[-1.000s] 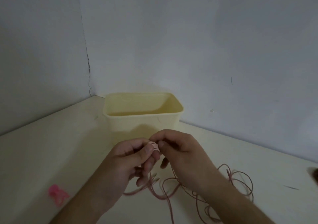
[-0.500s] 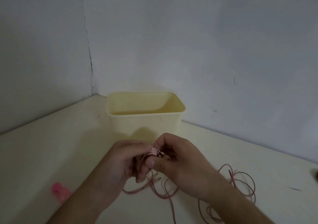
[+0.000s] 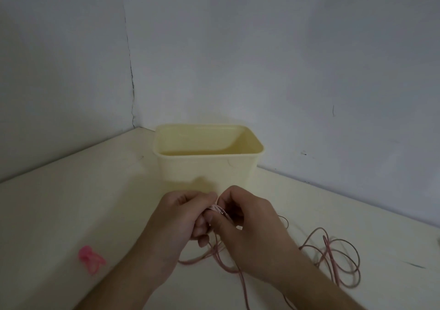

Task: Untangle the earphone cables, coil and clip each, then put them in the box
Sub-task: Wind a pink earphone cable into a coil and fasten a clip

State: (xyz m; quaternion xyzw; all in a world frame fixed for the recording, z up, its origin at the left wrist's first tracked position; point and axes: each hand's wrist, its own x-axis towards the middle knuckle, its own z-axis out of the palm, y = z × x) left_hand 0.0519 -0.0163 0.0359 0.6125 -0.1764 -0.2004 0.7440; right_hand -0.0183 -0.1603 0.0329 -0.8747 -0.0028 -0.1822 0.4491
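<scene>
A pink earphone cable (image 3: pixel 333 259) lies in loose loops on the table at the right, and strands of it run up between my hands. My left hand (image 3: pixel 177 221) grips a small bundle of the cable with curled fingers. Close against it, my right hand (image 3: pixel 247 216) pinches the same pink bundle (image 3: pixel 217 208) between thumb and fingers. Both hands hover just in front of the pale yellow box (image 3: pixel 207 164), which stands open at the table's back. A pink clip (image 3: pixel 91 259) lies on the table at the left, apart from my hands.
Grey walls meet in a corner behind the box. The cream table (image 3: pixel 71 202) stretches left and right of my hands. A dark mark (image 3: pixel 415 265) shows on the table at the far right.
My hands have closed in on each other and sunk a little, with the right thumb now over the bundle. The view has shifted slightly.
</scene>
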